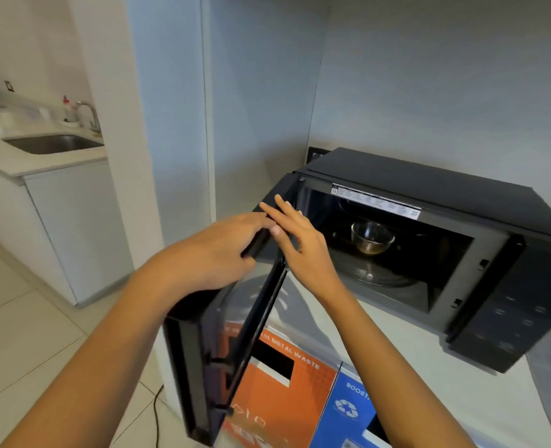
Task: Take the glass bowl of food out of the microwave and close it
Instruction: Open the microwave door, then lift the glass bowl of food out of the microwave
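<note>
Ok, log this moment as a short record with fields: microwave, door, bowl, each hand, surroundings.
microwave: black microwave on a pale counter, cavity exposed
door: microwave door swung wide open to the left
bowl: glass bowl inside on the turntable, brownish food at the bottom, untouched
left hand: left hand gripping the door's top edge
right hand: right hand open, fingers spread, beside the door edge, holding nothing
surroundings: orange bin and blue recycling bin below; sink at far left
</note>
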A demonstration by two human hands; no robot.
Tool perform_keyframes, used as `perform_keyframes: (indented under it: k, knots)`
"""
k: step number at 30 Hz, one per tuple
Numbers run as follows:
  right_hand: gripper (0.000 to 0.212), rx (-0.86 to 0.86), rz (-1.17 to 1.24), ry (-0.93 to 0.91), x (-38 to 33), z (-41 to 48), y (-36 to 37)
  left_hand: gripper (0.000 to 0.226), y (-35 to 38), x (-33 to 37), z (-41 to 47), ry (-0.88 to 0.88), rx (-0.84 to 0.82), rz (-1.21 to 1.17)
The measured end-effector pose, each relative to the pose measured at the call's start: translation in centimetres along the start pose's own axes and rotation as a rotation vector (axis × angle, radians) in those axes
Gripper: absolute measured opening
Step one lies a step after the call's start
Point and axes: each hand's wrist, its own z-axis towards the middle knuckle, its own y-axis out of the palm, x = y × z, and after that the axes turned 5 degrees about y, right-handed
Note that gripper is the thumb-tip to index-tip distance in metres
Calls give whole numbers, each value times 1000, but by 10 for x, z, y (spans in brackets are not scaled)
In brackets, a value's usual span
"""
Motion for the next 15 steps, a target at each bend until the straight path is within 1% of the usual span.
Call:
perform_keyframes:
  k: [4,7,9,11,13,15]
  knots:
    - [42,-14,5,-9,-3,5,16,54,2,-1,1,-111,45,98]
    - [47,-40,-8,-30,-1,8,26,61,25,-3,4,-307,100,422]
    - [51,-60,-1,-35,1,9,32,63,42,-5,11,-398,209,546]
    - [54,-75,4,-28,2,10,38,62,57,-8,16,-443,354,586]
    - [57,-87,4,-17,3,12,43,61,68,-15,20,-451,470,608]
    - [59,-77,18,-5,3,12,47,59,76,-21,22,-435,550,629]
